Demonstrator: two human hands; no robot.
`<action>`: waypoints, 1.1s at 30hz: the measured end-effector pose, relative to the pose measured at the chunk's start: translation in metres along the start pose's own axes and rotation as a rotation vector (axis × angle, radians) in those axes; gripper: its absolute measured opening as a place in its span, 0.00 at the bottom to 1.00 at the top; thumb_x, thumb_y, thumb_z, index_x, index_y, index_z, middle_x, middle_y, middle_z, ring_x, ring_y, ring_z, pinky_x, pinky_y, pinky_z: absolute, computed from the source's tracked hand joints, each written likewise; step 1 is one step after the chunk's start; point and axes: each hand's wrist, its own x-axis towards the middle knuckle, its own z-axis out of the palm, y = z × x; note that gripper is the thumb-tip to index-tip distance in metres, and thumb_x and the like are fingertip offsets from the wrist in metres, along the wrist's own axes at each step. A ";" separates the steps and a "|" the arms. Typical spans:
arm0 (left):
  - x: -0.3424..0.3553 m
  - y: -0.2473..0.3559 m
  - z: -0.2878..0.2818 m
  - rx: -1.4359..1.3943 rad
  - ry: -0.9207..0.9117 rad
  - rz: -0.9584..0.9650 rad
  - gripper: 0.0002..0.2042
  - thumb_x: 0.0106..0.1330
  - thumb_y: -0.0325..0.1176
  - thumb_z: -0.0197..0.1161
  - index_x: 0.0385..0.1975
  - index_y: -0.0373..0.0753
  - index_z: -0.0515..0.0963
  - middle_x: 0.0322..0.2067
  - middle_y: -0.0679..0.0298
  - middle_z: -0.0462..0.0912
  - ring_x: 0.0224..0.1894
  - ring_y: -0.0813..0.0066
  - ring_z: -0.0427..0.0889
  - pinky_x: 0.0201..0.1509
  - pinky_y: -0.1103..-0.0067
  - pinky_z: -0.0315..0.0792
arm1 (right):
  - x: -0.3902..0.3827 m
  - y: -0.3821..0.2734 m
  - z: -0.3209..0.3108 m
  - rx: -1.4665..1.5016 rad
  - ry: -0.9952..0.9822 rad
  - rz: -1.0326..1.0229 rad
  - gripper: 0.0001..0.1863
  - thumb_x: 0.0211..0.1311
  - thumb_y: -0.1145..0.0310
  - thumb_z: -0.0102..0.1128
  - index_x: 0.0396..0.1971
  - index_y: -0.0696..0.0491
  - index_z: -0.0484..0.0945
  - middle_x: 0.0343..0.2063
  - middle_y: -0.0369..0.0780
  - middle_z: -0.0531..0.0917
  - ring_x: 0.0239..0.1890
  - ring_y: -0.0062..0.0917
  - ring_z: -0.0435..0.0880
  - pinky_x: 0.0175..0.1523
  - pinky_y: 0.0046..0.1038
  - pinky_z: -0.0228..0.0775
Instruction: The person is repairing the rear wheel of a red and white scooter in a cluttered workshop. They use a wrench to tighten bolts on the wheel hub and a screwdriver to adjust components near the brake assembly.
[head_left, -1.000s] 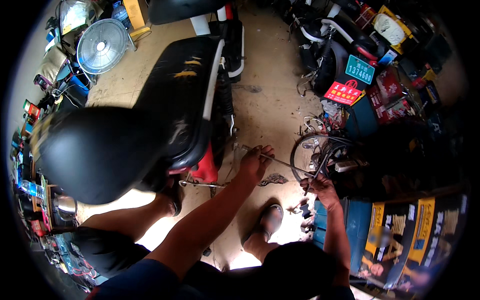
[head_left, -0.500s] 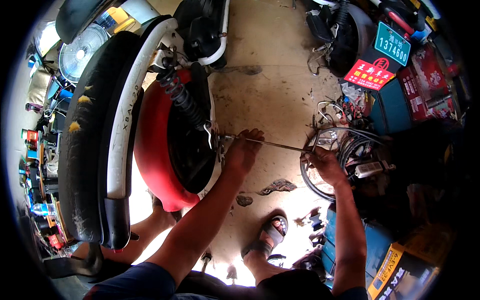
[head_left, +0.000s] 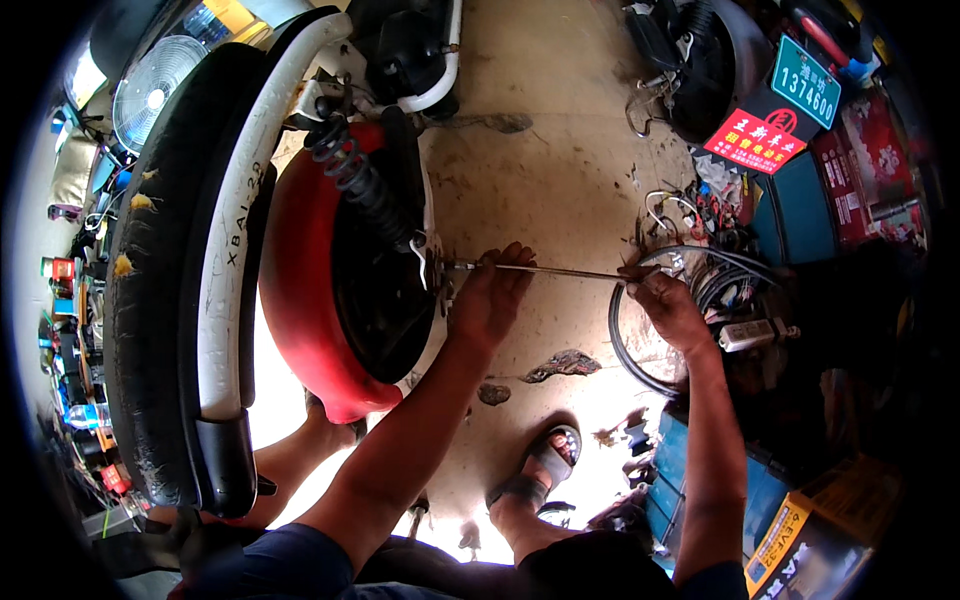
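Note:
A long, thin metal socket wrench (head_left: 570,272) runs nearly level from the wheel hub out to the right. Its thicker end meets the axle area of the scooter's rear wheel (head_left: 385,300), beside a red fender (head_left: 305,290). My left hand (head_left: 490,300) is around the shaft near the hub, palm up, with the thumb over it and the fingers behind. At the far end, my right hand (head_left: 668,308) pinches the wrench between thumb and fingers. A black coil-spring shock absorber (head_left: 360,185) stands just above the hub.
The scooter's worn black seat (head_left: 165,280) and white side rail (head_left: 235,250) fill the left. Coiled black cable (head_left: 625,345) and loose wires lie by my right hand. Teal boxes (head_left: 690,480) and a yellow box (head_left: 800,540) sit lower right. Another scooter wheel (head_left: 710,80) stands at the back.
My right hand has shifted slightly right and upward, and the wrench lies closer to level. My left hand stays near the hub. The whole view has shifted a little.

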 end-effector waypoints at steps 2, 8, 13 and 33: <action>0.002 0.000 -0.002 0.016 -0.039 -0.001 0.07 0.73 0.33 0.56 0.45 0.40 0.75 0.54 0.54 0.79 0.63 0.54 0.73 0.71 0.58 0.66 | -0.001 -0.001 0.002 -0.030 0.041 -0.111 0.13 0.71 0.71 0.56 0.51 0.58 0.80 0.41 0.42 0.85 0.46 0.22 0.82 0.53 0.25 0.72; 0.007 0.003 -0.012 0.019 -0.171 -0.011 0.10 0.70 0.31 0.59 0.47 0.37 0.76 0.57 0.52 0.78 0.66 0.52 0.70 0.75 0.54 0.59 | -0.003 -0.010 0.003 -0.251 0.072 -0.189 0.16 0.68 0.71 0.58 0.54 0.54 0.79 0.43 0.44 0.86 0.47 0.35 0.85 0.54 0.30 0.74; 0.005 0.009 -0.015 0.042 -0.159 -0.040 0.10 0.73 0.32 0.55 0.49 0.37 0.75 0.59 0.52 0.77 0.67 0.52 0.69 0.76 0.56 0.57 | -0.010 -0.001 0.005 -0.048 -0.009 -0.022 0.15 0.70 0.70 0.57 0.53 0.56 0.79 0.40 0.46 0.87 0.42 0.30 0.86 0.49 0.29 0.75; 0.008 0.015 -0.015 0.047 -0.146 -0.061 0.14 0.73 0.34 0.54 0.54 0.36 0.75 0.63 0.51 0.73 0.71 0.54 0.64 0.77 0.60 0.56 | 0.003 0.006 0.006 -0.063 0.091 -0.011 0.17 0.68 0.64 0.60 0.53 0.53 0.79 0.30 0.45 0.86 0.30 0.32 0.86 0.38 0.31 0.77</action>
